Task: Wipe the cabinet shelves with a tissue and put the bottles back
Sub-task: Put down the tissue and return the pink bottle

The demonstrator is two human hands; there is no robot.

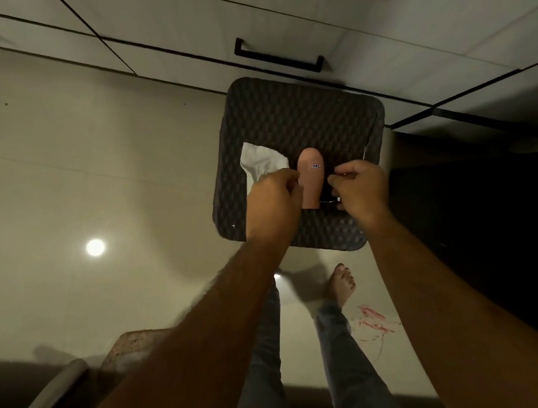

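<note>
1. A pink bottle (pixel 311 177) lies on a dark woven stool (pixel 296 113), between both hands.
2. Left hand (pixel 273 196) pinches a white tissue (pixel 261 161).
3. Right hand (pixel 360 187) curls around something dark; its grip is unclear.

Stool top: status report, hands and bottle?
Left hand by tissue, right hand on something dark, unclear. Pink bottle lying on stool between them. Nothing blocking.

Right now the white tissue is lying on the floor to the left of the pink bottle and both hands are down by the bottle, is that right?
Not quite. The white tissue is not on the floor; it lies on the dark woven stool, left of the pink bottle, its edge overhanging the seat. The head view shows this. The left hand and right hand are indeed down by the bottle.
</note>
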